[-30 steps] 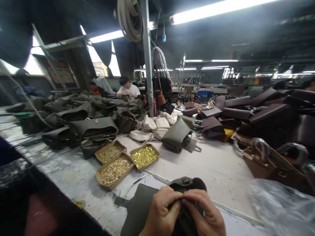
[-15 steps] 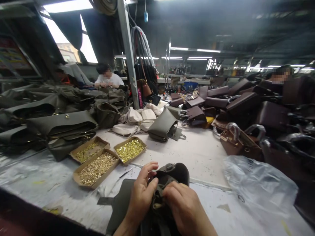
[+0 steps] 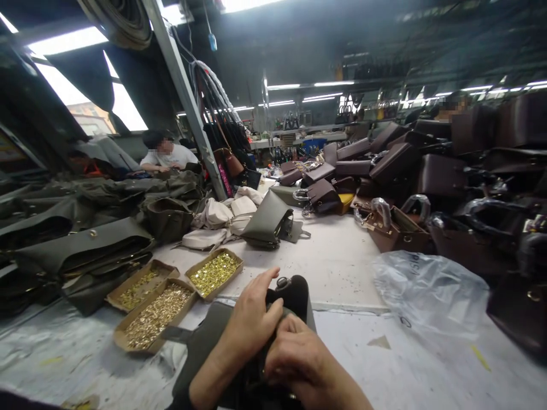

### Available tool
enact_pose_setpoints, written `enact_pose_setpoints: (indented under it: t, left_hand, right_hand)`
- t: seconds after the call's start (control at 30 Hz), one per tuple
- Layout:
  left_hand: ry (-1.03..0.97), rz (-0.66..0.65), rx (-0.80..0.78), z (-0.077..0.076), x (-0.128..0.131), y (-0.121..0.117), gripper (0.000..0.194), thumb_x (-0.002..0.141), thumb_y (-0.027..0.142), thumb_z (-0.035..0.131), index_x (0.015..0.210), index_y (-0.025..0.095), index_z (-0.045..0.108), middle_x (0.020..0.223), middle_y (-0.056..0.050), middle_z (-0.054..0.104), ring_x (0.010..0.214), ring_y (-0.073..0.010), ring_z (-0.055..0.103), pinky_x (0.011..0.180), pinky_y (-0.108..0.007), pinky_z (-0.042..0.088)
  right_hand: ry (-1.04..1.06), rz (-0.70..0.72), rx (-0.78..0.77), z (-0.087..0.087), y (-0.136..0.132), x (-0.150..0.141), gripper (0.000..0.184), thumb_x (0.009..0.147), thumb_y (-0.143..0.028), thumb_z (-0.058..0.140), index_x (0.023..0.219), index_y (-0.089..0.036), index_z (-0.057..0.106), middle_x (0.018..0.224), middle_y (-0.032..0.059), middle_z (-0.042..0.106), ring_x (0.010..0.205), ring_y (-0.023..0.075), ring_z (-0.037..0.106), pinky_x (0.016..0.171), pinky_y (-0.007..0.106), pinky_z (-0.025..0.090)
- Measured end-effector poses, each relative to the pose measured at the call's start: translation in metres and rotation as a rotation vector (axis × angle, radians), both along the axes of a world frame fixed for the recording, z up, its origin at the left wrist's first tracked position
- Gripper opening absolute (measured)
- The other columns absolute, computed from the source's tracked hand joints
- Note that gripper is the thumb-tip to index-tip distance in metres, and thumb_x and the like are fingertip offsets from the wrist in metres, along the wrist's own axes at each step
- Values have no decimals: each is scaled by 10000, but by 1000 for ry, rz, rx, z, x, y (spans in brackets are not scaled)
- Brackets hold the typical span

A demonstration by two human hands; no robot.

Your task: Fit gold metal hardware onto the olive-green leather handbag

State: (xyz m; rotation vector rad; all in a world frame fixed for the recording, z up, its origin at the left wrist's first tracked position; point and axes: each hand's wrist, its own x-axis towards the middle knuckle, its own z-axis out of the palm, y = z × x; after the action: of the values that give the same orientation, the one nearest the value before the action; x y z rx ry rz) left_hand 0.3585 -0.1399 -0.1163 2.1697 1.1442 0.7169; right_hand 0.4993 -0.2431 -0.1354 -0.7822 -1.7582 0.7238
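Note:
A dark green bag (image 3: 301, 293) lies at the table's near edge, its flap and strap (image 3: 177, 335) spread to the left. My left hand (image 3: 254, 313) grips its upper left side, thumb towards me and fingers reaching along the far side. Curled over the bag's opening is my right hand (image 3: 297, 353), its fingers closed at the bag; their tips are hidden, so the exact part they pinch cannot be made out. A round metal fitting (image 3: 282, 282) shows just beyond my left fingertips.
Cardboard trays of small gold metal pieces (image 3: 158, 313) stand at left. Green bags (image 3: 85, 245) pile up behind them, brown bags (image 3: 397, 228) at right. A clear plastic bag (image 3: 427, 290) lies right of my hands. Ahead are a green bag (image 3: 267, 219), beige pieces (image 3: 213, 216) and a post (image 3: 183, 85).
My view has turned to the right and tilted. My right hand has moved lower and nearer over the bag's opening, while my left hand keeps its hold and covers more of it.

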Motion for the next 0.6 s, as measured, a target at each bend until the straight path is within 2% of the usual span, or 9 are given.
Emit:
enact_pose_setpoints:
  t: [0.1,0.17,0.27,0.33,0.4,0.47,0.53,0.6]
  left_hand:
    - [42,-65,-115,-13,10,16,528,786,120,540,1305,193,609,1242,-83,708,1146,-261,658,1042,-428,493]
    - [29,-97,-183,-25,13,24,507,749,93,562,1234,214,648,1173,-52,736,1105,-245,679,1008,-386,515]
    - [90,-82,-152,-34,15,27,523,701,76,629,1203,219,662,1162,-50,740,1129,-258,672,1018,-381,514]
    - [200,-56,1,-35,17,26,552,712,67,636,1246,204,635,1190,-78,731,1128,-278,672,1020,-413,519]
    - [338,-86,246,-35,20,25,592,738,45,602,1313,180,575,1230,-117,707,1119,-300,674,996,-448,536]
    - [451,-139,484,-37,22,27,611,752,24,555,1349,151,511,1224,-153,690,1059,-310,694,902,-447,581]
    - [501,-187,604,-40,22,31,559,778,34,525,1326,138,484,1181,-164,685,945,-293,721,765,-398,612]
    - [504,-241,639,-44,18,36,470,814,64,515,1275,152,489,1162,-154,683,841,-259,728,669,-348,609]
  right_hand:
    - [-72,-96,-66,0,0,0,149,929,-102,483,885,-225,555,895,24,648,896,187,565,793,281,427]
    - [-167,-128,-110,-3,-1,2,174,884,-60,479,921,-223,525,935,27,650,839,174,574,713,272,403]
    - [-325,-145,-127,-8,0,2,215,856,-48,499,966,-231,525,888,9,663,746,167,578,633,278,355]
    - [-376,-137,-128,-9,3,-1,215,870,-59,508,993,-234,533,872,3,674,721,164,583,616,281,342]
    - [-362,-97,-125,-9,7,-4,186,881,-79,536,987,-232,534,894,5,690,747,163,603,632,276,351]
    - [-308,-57,-136,-10,11,-6,164,880,-91,575,960,-227,530,926,9,701,796,164,621,656,265,363]
    - [-265,-53,-163,-11,13,-5,175,875,-85,598,948,-228,528,943,2,697,818,159,623,673,256,365]
    - [-248,-75,-194,-13,13,-1,189,879,-72,597,949,-234,529,933,-12,684,811,151,614,674,252,359]
